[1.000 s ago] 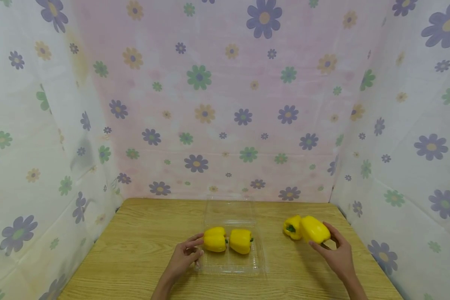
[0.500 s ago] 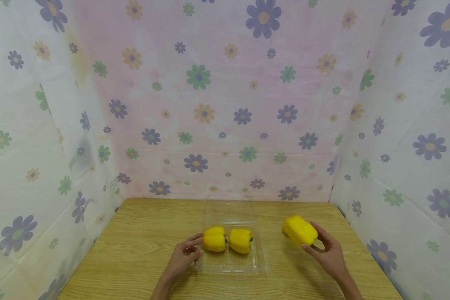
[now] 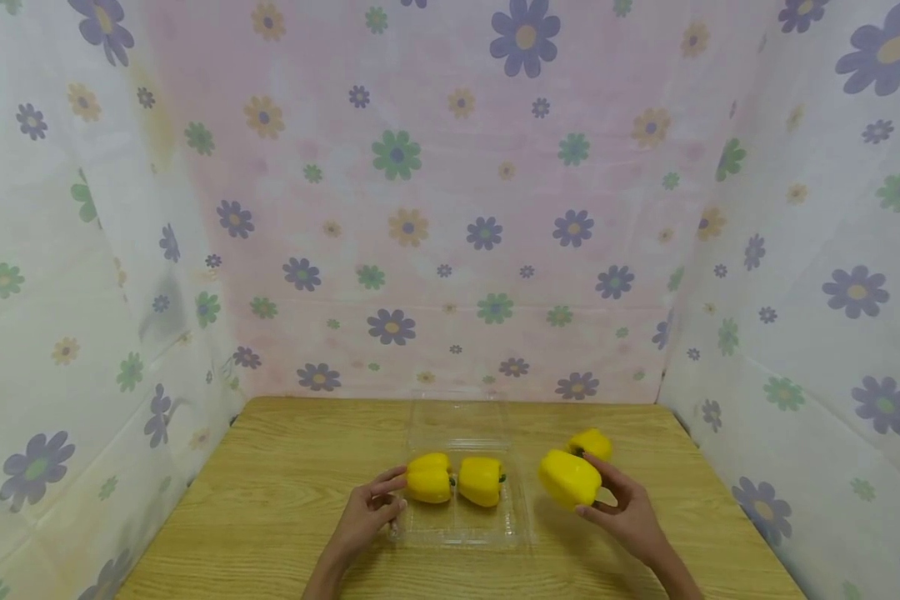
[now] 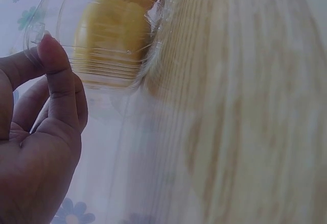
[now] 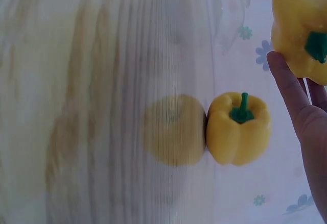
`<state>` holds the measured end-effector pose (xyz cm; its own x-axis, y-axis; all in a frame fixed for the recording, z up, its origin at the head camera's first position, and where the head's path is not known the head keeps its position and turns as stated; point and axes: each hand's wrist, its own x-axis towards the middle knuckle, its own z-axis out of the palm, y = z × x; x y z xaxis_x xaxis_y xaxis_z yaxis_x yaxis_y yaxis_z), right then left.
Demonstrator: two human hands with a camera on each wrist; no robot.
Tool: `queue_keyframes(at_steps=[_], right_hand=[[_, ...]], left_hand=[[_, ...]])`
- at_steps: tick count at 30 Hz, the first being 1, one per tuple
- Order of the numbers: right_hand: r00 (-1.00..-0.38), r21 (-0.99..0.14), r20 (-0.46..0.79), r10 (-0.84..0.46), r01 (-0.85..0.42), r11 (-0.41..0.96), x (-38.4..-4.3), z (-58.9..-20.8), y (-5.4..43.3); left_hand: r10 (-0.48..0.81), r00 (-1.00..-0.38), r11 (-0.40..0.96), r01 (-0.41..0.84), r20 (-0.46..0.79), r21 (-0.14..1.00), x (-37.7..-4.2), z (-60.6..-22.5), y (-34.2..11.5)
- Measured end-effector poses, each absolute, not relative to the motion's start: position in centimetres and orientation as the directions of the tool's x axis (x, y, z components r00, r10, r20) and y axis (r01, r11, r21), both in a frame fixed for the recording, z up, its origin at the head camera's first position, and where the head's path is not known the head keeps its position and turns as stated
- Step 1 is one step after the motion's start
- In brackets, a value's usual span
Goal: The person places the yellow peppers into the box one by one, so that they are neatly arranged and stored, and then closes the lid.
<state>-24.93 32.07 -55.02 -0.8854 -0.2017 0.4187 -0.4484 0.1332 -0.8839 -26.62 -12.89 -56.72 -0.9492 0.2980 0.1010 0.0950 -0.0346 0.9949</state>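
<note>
A clear plastic clamshell box [image 3: 487,533] lies on the table with its lid raised at the back. Two yellow bell peppers sit in it side by side, the left one [image 3: 429,479] and the right one [image 3: 480,482]. At the box's left edge, my left hand [image 3: 367,512] pinches the rim between thumb and fingers, as the left wrist view shows. Right of the box, my right hand [image 3: 630,512] holds a third yellow bell pepper [image 3: 568,478] above the table, its green stem [image 5: 318,46] towards the palm. Behind it another yellow bell pepper [image 5: 238,129] rests on the table.
The wood-grain table [image 3: 292,467] is enclosed at the back and both sides by flower-printed cloth [image 3: 450,208]. The transparent lid [image 3: 459,421] stands at the back of the box.
My right hand has carried its bell pepper leftward towards the box, uncovering more of the one on the table. The left hand stays at the box's edge.
</note>
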Motion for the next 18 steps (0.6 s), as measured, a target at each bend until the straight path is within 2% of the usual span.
queue_keyframes(at_steps=[9, 18], right_hand=[[-0.881, -0.901, 0.385, -0.275, -0.424, 0.095, -24.6, -54.4, 29.6], [-0.832, -0.901, 0.414, -0.369, -0.432, -0.037, -24.7, -53.5, 27.4]], left_hand=[[0.287, -0.953, -0.008, 0.098, 0.096, 0.995, -26.4, -56.7, -12.9], [0.287, -0.953, -0.012, 0.094, 0.094, 0.995, -26.5, -56.6, -12.8]])
